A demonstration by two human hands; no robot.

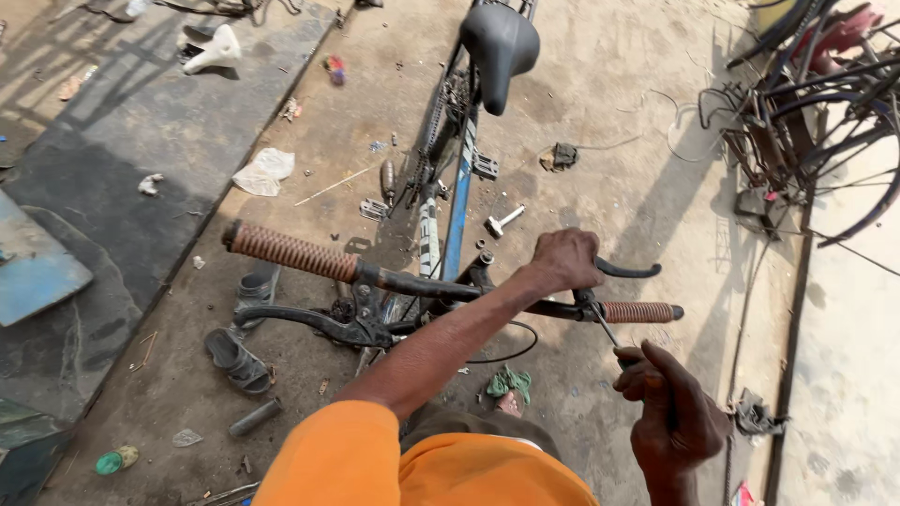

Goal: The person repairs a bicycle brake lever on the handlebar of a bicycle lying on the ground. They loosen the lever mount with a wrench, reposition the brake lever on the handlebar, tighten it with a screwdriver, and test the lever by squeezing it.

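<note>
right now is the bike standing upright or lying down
Upright: the bike stands with saddle on top, handlebar level, left hand gripping it.

Bright, hazy daylight; soft shadows fall left of the bicycle (pixel 459 187) onto the ground (pixel 600 112). Picture sharp throughout, with wide-angle bending at edges and washed-out right side.

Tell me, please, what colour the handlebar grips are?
Both handlebar grips are ribbed reddish-brown, clearest in the head view.

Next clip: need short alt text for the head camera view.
Left hand grips a bicycle's handlebar while the right hand holds a screwdriver to its right brake lever clamp. The blue bicycle frame stands on littered ground, sandals beside it.
</note>
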